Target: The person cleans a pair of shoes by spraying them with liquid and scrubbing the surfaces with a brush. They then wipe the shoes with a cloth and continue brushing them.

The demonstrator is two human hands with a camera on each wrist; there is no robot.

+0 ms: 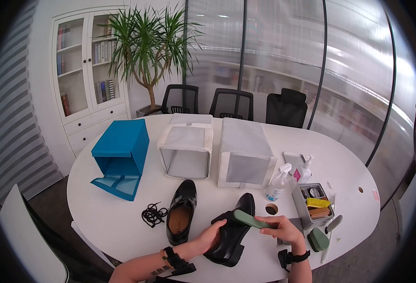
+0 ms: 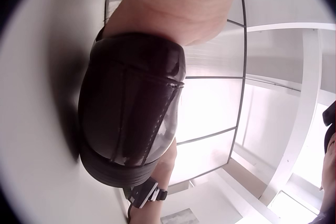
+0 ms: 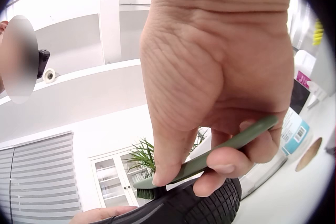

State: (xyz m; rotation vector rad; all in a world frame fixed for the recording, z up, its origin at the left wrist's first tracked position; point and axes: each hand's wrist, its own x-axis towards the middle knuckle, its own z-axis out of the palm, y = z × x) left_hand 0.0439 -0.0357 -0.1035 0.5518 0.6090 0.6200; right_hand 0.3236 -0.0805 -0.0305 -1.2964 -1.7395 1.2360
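My left hand [image 1: 212, 236] grips a black leather shoe [image 1: 229, 243] at its opening, and the shoe is tilted over on its side. Its heel end fills much of the left wrist view, where the stitched leather back [image 2: 136, 103] shows. In my right hand [image 1: 286, 229] is a green-handled brush [image 1: 250, 220], pinched between thumb and fingers. The right wrist view shows its short dark green bristles [image 3: 150, 193] right at the shoe's edge, beside the treaded sole [image 3: 215, 203]. To the left, the other black shoe [image 1: 187, 189] stands upright without laces, next to a bundle of black shoelaces [image 1: 154, 214].
Behind the shoes stand an open blue fabric box [image 1: 123, 137] and two pale boxes [image 1: 187, 125] [image 1: 245, 137]. A spray bottle [image 1: 277, 185], a pump bottle [image 1: 303, 173], a grey bin [image 1: 307, 219] of brushes and a green block-shaped thing [image 1: 318, 239] are at the right.
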